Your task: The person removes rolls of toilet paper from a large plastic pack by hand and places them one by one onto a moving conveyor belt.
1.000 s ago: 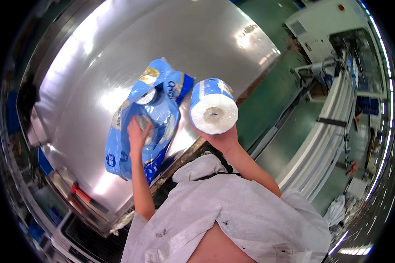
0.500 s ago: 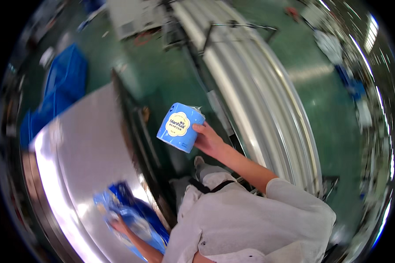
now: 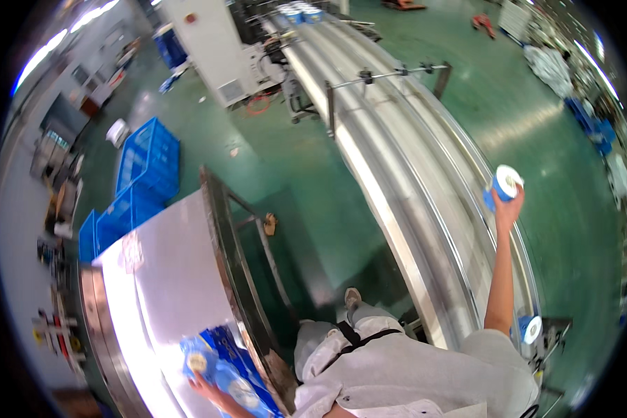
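Note:
My right hand [image 3: 506,207] is stretched far out to the right, over the long metal conveyor [image 3: 404,174], and grips a paper roll in a blue wrapper [image 3: 503,185] with its white end facing the camera. My left hand [image 3: 203,385] rests at the bottom of the view on a blue plastic pack of rolls [image 3: 226,373] that lies on the shiny steel table [image 3: 160,285]. A second blue-wrapped roll [image 3: 530,329] sits low at the right, beside my right elbow.
Blue plastic crates [image 3: 143,171] stand on the green floor left of the table. A white machine cabinet [image 3: 216,45] is at the conveyor's far end, with more wrapped rolls [image 3: 298,12] on the line. Blue bags and clutter lie at the far right [image 3: 585,111].
The view has swung from the table to the conveyor. My right hand has carried the wrapped roll out to the right over the conveyor. The left hand stays on the blue pack.

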{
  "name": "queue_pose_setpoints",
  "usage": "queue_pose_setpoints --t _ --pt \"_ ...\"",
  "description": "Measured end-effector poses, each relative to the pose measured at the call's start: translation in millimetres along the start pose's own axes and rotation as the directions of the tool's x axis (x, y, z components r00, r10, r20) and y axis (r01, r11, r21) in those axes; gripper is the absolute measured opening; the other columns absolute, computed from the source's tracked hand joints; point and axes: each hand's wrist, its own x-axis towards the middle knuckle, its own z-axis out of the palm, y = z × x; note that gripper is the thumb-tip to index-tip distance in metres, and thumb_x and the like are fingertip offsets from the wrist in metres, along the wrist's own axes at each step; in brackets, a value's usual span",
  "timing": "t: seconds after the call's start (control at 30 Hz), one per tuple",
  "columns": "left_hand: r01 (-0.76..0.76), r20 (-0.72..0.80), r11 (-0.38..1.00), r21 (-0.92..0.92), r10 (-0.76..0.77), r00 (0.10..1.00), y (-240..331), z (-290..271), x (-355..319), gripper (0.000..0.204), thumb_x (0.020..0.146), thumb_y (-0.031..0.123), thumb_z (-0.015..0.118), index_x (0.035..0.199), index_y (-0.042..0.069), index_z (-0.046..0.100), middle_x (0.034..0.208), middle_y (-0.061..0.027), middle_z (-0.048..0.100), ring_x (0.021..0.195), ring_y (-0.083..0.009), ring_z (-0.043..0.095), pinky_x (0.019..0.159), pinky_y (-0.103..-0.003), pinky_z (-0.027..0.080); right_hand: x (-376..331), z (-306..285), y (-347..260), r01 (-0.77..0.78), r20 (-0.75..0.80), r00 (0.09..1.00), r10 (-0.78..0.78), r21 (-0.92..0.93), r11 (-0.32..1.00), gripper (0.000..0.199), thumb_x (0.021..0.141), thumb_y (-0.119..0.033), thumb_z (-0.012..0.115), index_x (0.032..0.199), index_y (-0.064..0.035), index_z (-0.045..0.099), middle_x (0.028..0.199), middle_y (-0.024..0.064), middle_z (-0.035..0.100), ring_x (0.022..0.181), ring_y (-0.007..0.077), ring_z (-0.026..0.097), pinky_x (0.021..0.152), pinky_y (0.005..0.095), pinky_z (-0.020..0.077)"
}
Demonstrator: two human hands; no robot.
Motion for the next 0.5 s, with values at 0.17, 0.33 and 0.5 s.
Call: queue_pose_setpoints --t 0.17,0.33,0.5 --pt "0.305 0.452 0.795 -0.525 -0.044 0.891 73.6 100.7 -47.4 0.049 0.099 0.029 0.051 0.139 0.001 0.048 0.140 -0.0140 0.053 0.130 -0.0273 0.051 0.112 -0.045 0.040 -30.9 44.5 67.7 -0.035 0.316 0.949 0.018 0.047 0.998 0.075 0.076 -0.025 0.085 0.136 -0.0005 0.047 0.131 0.0208 0.055 0.124 0.0342 0.051 0.109 0.0419 0.0365" --pt "0.488 0.785 0.706 -0.513 0.155 0.600 123.3 174.6 -131.9 0.076 0.080 0.033 0.080 0.142 0.005 0.044 0.136 -0.0092 0.057 0.131 -0.0235 0.051 0.111 -0.042 0.041 -31.5 39.1 79.7 0.133 0.412 0.902 -0.128 0.016 0.991 0.058 0.094 -0.039 0.068 0.135 -0.0009 0.054 0.136 0.0204 0.055 0.128 0.0334 0.050 0.109 0.0425 0.0360" --pt "0.188 0.785 0.861 -0.473 0.315 0.533 169.0 216.1 -216.5 0.117 0.061 0.047 0.093 0.152 0.008 0.030 0.141 -0.0083 0.048 0.132 -0.0223 0.048 0.109 -0.039 0.043 -97.3 29.2 -135.8 -0.218 0.700 0.702 -0.130 0.385 0.897 0.061 0.091 -0.023 0.070 0.145 -0.0052 0.046 0.145 0.0129 0.050 0.127 0.0245 0.054 0.105 0.0372 0.0430"
